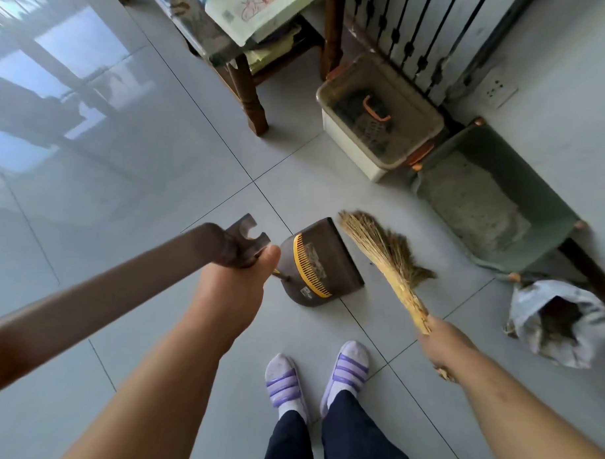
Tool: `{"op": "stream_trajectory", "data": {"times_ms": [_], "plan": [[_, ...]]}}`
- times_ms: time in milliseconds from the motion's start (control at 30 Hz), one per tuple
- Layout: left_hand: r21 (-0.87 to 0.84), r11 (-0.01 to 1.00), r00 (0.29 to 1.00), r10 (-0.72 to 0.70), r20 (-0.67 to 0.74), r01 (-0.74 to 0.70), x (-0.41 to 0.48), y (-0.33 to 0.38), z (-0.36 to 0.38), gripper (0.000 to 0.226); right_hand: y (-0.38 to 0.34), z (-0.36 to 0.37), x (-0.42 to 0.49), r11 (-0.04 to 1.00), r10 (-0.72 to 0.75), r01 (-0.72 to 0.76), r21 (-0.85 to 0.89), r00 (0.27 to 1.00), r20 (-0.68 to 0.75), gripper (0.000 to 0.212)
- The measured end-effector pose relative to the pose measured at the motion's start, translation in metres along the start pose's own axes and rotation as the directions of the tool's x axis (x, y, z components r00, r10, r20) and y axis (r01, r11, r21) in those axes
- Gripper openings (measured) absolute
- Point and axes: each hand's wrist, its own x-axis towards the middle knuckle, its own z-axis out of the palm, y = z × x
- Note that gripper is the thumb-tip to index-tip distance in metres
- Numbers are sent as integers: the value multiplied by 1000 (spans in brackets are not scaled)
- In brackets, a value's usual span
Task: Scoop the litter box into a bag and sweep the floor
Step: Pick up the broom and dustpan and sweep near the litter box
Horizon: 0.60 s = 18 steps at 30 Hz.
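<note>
My left hand [236, 280] grips the top of a long brown handle that belongs to a brown dustpan [322, 261] with a yellow comb, standing on the tiled floor. Just right of the pan, my right hand [443, 340] holds a straw hand broom [386, 253] by its stem, bristles fanned on the floor. The green litter box [535, 199] with grey litter sits at the right by the wall. An open grey bag [562, 320] holding dark waste lies on the floor at the far right.
A lidded plastic bin [376, 125] with an orange handle stands beside the litter box, below a radiator [424, 34]. A wooden table leg [249, 97] stands behind the dustpan. My feet in purple slippers [318, 377] are near the bottom centre.
</note>
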Motion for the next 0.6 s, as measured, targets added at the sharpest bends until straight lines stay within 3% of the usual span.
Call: {"op": "stream_trajectory", "data": {"times_ms": [67,133,333,433,533,600], "plan": [[5,1000,1000,-13,0,13,1,-1,0,25,19,-2,-13,992,-45,44,117,999,-2,44],[7,1000,1000,-22,-3,22,0,-1,-1,24,32,-2,-19,991,-55,58,121,998,-30,46],[73,997,1000,-2,-1,2,1,-1,-5,27,17,24,12,907,96,-117,405,993,74,37],[104,994,999,37,-6,-36,3,1,-9,32,-11,48,-4,921,70,-126,369,985,160,30],[62,997,999,39,-38,-36,6,2,-11,23,-25,69,-31,971,9,-53,231,982,188,52],[46,998,998,44,-54,-42,8,4,-12,22,-25,72,-49,983,-53,12,184,974,221,54]]}}
